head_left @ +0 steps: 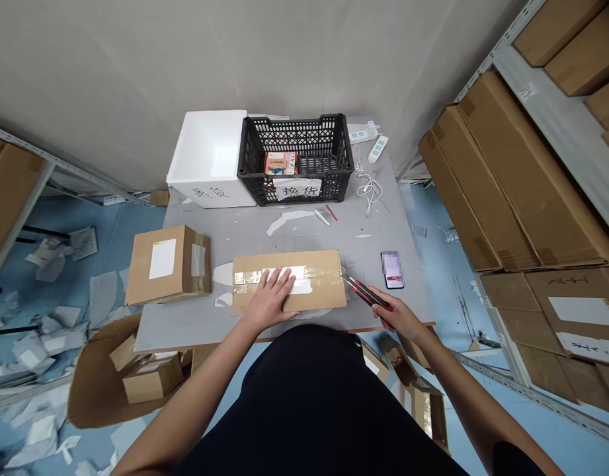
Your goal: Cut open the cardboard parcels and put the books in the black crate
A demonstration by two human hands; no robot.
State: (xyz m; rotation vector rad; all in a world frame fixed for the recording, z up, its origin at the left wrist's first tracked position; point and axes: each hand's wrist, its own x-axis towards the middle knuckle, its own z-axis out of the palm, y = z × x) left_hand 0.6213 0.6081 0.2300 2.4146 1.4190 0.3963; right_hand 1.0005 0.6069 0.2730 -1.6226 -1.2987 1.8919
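Note:
A long cardboard box [328, 291] lies flat near the front of the grey table, with shiny tape along its top and a white label. My left hand [272, 301] rests on top of it, fingers spread over the label. In my right hand [396, 317] is a red and black utility knife [364, 291], gripped by its handle. The knife's tip points left, at the right end of the box; whether it touches the cardboard I cannot tell. Right of the knife a phone [393, 271] with a lit screen lies on the table.
A second cardboard box [170, 264] stands at the table's left. Behind are a white foam box [209, 195], a black plastic crate [344, 188] holding small packages, power strips [378, 149] and a white cable [369, 190]. Shelves of cartons [507, 178] flank the right; litter covers the left floor.

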